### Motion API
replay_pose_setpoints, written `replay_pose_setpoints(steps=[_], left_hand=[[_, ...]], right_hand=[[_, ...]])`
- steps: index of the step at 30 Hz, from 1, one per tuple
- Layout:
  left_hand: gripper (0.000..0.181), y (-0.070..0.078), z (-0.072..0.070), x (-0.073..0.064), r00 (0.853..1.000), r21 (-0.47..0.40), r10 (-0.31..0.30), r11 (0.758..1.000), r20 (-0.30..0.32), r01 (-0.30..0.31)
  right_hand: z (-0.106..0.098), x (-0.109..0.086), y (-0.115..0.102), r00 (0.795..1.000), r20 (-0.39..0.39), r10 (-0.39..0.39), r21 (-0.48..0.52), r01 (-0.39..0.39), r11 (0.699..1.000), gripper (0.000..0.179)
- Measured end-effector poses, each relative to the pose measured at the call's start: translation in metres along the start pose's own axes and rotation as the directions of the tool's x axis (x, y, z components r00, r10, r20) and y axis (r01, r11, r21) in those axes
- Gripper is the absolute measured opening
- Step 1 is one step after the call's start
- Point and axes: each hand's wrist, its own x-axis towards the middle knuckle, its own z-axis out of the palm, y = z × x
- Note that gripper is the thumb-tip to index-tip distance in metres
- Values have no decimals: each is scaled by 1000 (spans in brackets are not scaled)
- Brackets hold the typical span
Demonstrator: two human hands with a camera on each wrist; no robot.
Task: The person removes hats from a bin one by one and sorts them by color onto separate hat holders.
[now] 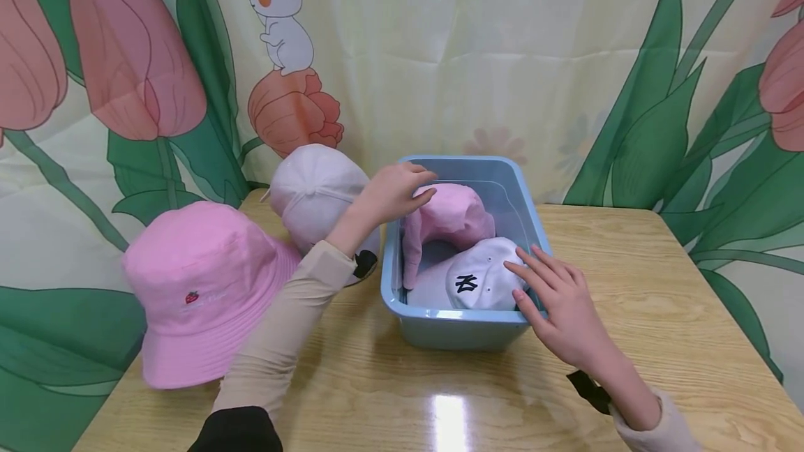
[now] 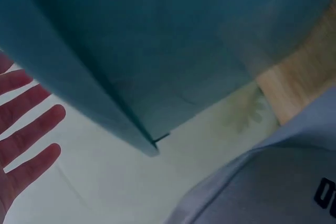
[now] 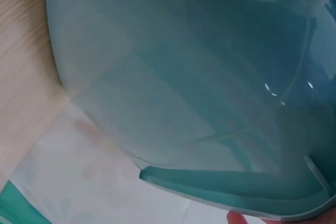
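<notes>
A light blue plastic bin (image 1: 465, 330) holds a pink hat (image 1: 458, 211) at the back and a white baseball cap (image 1: 486, 274) with a black NY emblem in front. Over the bin's left rim hovers my left hand (image 1: 396, 190), holding nothing; its fingers look extended and spread in the left wrist view. My right hand (image 1: 565, 309) is at the bin's front right corner, fingers spread over the rim beside the white cap. Whether its fingertips touch the cap or the rim, I cannot tell. In the right wrist view, fingertips (image 3: 237, 217) show at the bin's edge.
Left of the bin, a pale baseball cap (image 1: 320, 187) sits on the wooden table (image 1: 377, 396), partly behind my left forearm. Nearer stands a pink bucket hat (image 1: 195, 277) with a small strawberry. A tulip-printed curtain (image 1: 452, 54) hangs behind the table.
</notes>
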Motion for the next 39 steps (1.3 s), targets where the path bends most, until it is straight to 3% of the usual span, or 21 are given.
replay_pose_setpoints(steps=[8, 12, 17, 31, 39], left_hand=[[28, -15, 21, 4, 991, 11, -48, 999, 129, 47], [28, -19, 30, 4, 988, 13, -53, 999, 148, 52], [24, -22, 37, 1, 991, 30, -37, 999, 132, 34], [10, -13, 35, -6, 993, 143, 51, 987, 110, -67], [16, -5, 33, -3, 992, 304, 121, 946, -19, -110]], right_hand=[[2, -1, 2, 1000, 26, -4, -18, 5, 1000, 36], [3, -1, 2, 1000, 16, -2, -15, 2, 1000, 35], [5, -2, 1, 1000, 0, 7, -10, -7, 1000, 35], [8, -2, 1, 999, -44, 13, 16, -12, 1000, 34], [9, -3, 2, 997, -71, 17, 39, -14, 999, 33]])
